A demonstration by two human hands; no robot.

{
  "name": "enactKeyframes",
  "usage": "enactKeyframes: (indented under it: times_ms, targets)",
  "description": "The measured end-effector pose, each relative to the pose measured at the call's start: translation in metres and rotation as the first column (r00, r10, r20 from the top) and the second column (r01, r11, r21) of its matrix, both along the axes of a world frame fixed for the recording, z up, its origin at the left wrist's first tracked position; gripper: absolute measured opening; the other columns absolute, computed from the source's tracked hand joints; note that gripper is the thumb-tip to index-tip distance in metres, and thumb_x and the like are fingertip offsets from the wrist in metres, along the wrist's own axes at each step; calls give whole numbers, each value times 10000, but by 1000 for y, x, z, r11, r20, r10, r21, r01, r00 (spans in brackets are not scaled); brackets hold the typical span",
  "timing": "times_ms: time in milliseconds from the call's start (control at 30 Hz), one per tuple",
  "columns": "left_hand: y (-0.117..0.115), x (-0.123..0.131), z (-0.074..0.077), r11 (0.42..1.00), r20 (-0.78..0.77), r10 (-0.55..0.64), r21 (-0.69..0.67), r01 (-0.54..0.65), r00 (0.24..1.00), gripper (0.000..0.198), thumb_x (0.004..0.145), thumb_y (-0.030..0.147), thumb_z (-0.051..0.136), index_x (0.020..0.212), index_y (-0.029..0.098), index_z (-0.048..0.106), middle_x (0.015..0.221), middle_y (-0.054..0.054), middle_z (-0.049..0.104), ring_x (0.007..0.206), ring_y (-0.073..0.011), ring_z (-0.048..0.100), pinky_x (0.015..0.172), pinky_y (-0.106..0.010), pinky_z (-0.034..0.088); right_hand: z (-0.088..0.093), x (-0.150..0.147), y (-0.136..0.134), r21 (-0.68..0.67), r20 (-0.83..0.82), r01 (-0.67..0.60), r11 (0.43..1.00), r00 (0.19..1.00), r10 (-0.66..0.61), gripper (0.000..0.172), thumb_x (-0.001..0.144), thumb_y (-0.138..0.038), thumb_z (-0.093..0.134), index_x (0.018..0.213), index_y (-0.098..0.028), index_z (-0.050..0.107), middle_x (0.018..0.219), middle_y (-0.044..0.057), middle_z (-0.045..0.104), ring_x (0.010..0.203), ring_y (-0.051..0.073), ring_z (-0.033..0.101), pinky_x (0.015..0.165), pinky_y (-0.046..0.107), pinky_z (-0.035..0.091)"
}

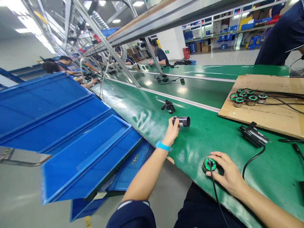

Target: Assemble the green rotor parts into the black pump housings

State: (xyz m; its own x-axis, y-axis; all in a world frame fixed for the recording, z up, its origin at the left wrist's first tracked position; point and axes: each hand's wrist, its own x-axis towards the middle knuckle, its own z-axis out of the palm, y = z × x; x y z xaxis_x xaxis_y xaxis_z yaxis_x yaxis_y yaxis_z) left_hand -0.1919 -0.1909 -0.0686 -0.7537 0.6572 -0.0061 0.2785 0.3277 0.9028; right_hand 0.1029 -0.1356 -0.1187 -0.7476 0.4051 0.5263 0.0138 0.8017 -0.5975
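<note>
Yellow characters are printed on the blue crate (135, 158) below the table edge, too small for me to read. My left hand (171, 132) reaches forward, fingers closed around one end of a metal sleeve (183, 121) lying on its side on the green table (194, 145), open mouth pointing right. My right hand (226, 172) rests near me, fingers loosely curled against a green-topped stator (209, 164), thumb beside it, its black cable (215, 190) trailing toward me. A black pump (169, 106) sits just beyond the sleeve.
</note>
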Motion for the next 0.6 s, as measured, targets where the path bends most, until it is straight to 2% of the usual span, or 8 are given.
enactKeyframes:
  times_ms: [67,133,167,233,267,300,367,600]
  targets:
    - [-25,39,-14,997,197,-67,47,59,978,807,894,856,42,1032,190,475,699,31,436,441,-79,296,436,-204,311,18,8,1,-18,-43,45,999,998,-45,411,927,-464,675,1281,-265,613,1286,103,587,1166,245,601,954,412,551]
    - [-50,78,-27,983,449,-174,124,132,876,819,821,941,119,838,190,445,650,56,370,415,-46,186,385,-189,241,41,20,1,-6,-117,82,997,990,-82,453,917,-486,685,1327,-311,600,1313,89,561,1189,253,571,976,415,525]
    - [-61,97,-31,966,644,-251,208,150,723,794,804,959,236,796,188,427,646,66,354,417,-32,156,377,-174,205,53,26,0,8,-165,98,995,982,-95,467,919,-504,677,1343,-328,596,1316,90,549,1196,261,554,987,421,508]
    - [-79,128,-34,937,857,-349,326,127,378,746,805,924,417,776,179,421,644,75,344,424,-18,127,377,-154,146,75,39,-3,46,-250,132,990,961,-117,487,932,-554,631,1371,-348,590,1310,102,525,1193,276,528,994,436,483]
    - [-85,141,-34,930,897,-367,351,109,244,724,812,897,470,784,175,429,643,76,348,426,-16,121,381,-151,122,83,43,-5,69,-276,145,987,954,-121,502,935,-577,607,1384,-355,586,1304,109,515,1187,283,519,985,438,480]
    - [-89,151,-33,930,914,-366,352,111,172,711,821,881,487,790,173,436,641,74,355,427,-17,121,385,-154,105,90,47,-8,93,-286,153,984,951,-121,524,932,-593,594,1401,-361,576,1299,115,505,1179,287,513,972,436,479]
    - [-94,165,-31,927,923,-365,347,146,123,721,804,890,499,786,172,444,632,71,367,425,-19,126,391,-171,80,95,51,-13,135,-270,144,980,957,-103,562,923,-595,604,1435,-368,548,1298,117,490,1168,292,503,952,426,476]
    - [-97,182,-28,862,870,-477,436,260,123,794,670,944,577,789,164,496,601,82,362,409,-6,137,402,-189,52,90,37,-17,359,-83,-51,932,993,86,535,958,-532,607,1414,-270,513,1289,110,515,1183,263,486,1004,407,433]
